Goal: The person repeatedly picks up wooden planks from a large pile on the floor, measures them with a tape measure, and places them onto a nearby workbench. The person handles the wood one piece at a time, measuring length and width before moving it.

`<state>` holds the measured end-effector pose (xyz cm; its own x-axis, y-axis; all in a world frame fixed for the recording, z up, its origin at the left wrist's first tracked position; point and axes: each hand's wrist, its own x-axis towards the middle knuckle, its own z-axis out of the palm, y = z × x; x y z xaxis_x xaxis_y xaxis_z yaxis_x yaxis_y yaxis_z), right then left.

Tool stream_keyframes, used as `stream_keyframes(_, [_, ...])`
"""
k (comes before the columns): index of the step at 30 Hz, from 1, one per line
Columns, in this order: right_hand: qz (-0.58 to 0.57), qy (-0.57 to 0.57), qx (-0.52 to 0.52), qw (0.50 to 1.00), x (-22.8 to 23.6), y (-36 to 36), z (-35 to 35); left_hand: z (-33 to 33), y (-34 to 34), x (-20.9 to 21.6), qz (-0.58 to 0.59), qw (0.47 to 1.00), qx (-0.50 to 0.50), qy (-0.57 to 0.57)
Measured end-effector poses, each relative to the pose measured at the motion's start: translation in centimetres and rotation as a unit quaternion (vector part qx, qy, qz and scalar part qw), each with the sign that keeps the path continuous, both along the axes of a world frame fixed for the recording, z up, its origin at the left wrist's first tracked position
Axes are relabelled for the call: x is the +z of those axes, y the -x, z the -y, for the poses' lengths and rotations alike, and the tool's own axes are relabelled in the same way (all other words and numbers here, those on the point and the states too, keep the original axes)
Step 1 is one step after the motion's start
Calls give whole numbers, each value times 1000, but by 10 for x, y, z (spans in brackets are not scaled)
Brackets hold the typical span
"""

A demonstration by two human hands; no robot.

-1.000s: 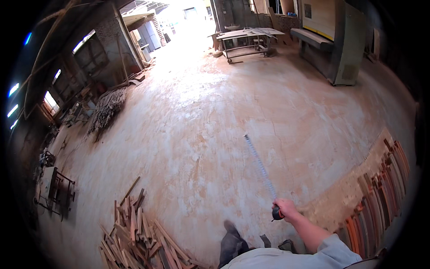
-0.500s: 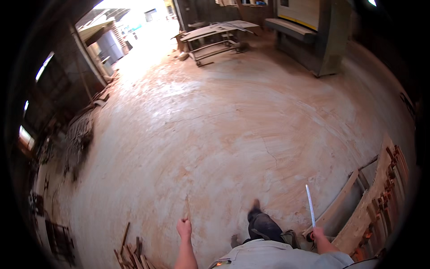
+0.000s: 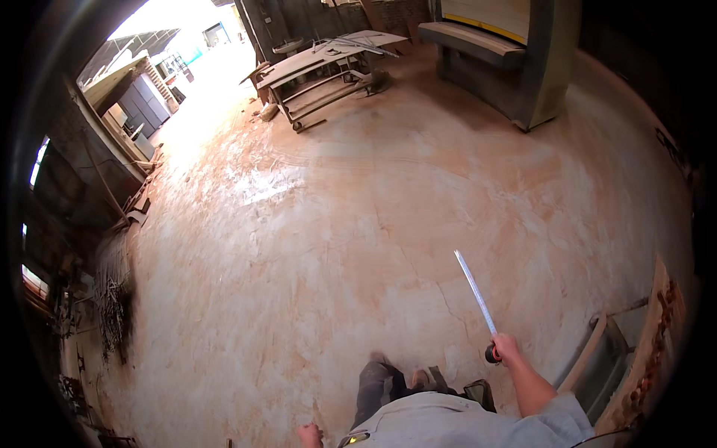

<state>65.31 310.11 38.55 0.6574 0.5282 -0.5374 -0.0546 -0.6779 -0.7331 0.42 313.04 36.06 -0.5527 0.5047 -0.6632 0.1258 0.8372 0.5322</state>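
Evidently, in the head view, your right hand [image 3: 508, 348] is closed firmly around a compact black-and-orange tape measure [image 3: 492, 354], held out above the pale, reddish-stained floor [image 3: 299, 261] to your front right. Its narrow white blade [image 3: 476, 293] is drawn out; the long axis slants forward and leftward, tip away from you. Your left hand [image 3: 309, 432] shows partly at the lower edge; its grip cannot be told.

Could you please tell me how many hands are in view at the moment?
2: the right hand, at lower right, holds a tape measure with its blade extended; the left hand is at the lower edge. No others are visible.
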Motion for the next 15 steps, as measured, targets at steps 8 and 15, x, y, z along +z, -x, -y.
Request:
stream_keyframes(8, [50, 81, 41, 995, -8, -30, -257, -248, 12, -126, -51, 990, -127, 37])
stream_keyframes(15, [50, 188, -27, 980, 3, -27, -397, -676, -78, -31, -79, 968, -195, -139])
